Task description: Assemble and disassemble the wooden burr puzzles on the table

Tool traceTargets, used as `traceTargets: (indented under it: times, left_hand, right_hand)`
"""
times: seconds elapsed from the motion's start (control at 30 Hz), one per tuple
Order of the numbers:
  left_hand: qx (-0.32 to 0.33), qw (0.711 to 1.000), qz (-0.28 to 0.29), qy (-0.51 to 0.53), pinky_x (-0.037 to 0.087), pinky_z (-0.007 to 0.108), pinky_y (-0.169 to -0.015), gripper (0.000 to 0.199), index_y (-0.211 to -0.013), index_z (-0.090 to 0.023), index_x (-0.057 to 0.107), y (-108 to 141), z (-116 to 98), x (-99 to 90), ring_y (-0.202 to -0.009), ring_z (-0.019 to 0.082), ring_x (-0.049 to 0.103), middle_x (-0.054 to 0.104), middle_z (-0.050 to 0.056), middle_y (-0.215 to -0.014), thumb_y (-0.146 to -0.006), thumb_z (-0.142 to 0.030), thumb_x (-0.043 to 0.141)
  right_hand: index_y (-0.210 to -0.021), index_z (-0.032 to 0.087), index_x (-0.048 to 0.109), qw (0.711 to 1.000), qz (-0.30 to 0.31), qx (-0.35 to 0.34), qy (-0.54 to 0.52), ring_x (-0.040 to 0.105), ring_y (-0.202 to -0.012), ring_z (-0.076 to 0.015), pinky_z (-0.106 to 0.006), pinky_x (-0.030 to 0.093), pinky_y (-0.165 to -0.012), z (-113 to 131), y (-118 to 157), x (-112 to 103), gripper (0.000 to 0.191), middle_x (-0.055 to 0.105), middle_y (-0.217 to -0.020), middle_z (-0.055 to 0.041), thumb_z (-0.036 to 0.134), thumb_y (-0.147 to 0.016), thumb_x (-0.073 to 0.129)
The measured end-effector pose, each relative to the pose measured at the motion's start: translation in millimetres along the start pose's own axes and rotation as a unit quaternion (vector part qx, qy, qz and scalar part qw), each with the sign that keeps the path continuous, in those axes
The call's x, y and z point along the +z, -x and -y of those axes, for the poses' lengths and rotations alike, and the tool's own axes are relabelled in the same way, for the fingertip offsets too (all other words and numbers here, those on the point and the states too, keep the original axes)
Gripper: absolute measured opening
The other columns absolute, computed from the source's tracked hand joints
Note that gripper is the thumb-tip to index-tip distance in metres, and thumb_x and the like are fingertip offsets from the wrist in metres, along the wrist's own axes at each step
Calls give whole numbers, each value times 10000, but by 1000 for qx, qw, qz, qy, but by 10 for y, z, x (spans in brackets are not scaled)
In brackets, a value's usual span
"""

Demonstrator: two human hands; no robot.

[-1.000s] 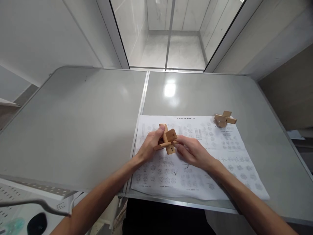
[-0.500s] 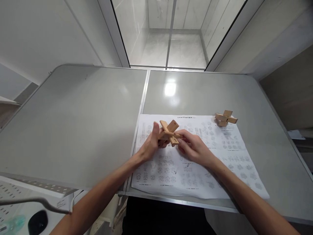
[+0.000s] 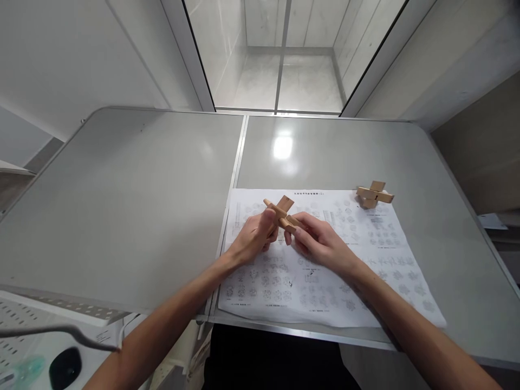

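Several interlocked wooden bars form a burr puzzle between my hands, above a printed sheet. My left hand is closed around its left side, with the thumb pressed on top. From the right, my right hand pinches the near right end of the puzzle between thumb and fingers. Parts of the bars are hidden behind the fingers. Rows of small line diagrams cover the white instruction sheet under both hands. A second wooden puzzle, of crossed bars, rests at the sheet's far right corner.
The grey folding table has a metal seam running left of the sheet. At the lower left, below the table, are a white perforated surface, a black computer mouse and a grey cable. A glass panel stands beyond the far edge.
The puzzle has turned and tilted in my hands. My left thumb, raised before, now presses down on it, and my right fingers have closed in on the near bar.
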State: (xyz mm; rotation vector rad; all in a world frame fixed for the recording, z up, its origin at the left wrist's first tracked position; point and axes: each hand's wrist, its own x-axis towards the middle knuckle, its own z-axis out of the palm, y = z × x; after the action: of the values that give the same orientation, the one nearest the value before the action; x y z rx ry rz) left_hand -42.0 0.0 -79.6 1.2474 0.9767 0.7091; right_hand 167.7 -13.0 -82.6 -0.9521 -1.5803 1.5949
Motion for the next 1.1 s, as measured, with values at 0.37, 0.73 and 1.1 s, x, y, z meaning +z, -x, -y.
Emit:
traceTargets:
  times: [0.37,0.73,1.1]
  left_hand:
    - [-68,960,186,199,343,186,-416,446,-823,-231,400,4,-143,-41,-454,61,245,294,-101,-639,-1099,-573,475]
    - [-74,940,248,220,354,182,-412,394,-877,-231,434,23,-130,-78,-457,64,232,266,-105,-634,-1105,-546,488]
    - [-81,940,240,230,348,192,-449,354,-914,-217,470,38,-122,-44,-508,72,214,243,-96,-679,-1106,-513,511]
  right_hand:
    - [-1139,222,686,976,-33,61,-209,407,-470,-89,-286,335,-477,19,-59,-128,286,628,-741,28,469,-1000,727]
    - [-1196,237,689,974,-30,69,-213,395,-458,-94,-279,322,-457,0,-48,-76,305,587,-706,49,470,-1004,728]
    - [-1144,240,682,979,-19,57,-196,439,-485,-100,-284,378,-518,-13,-51,-103,249,615,-719,43,462,-1033,697]
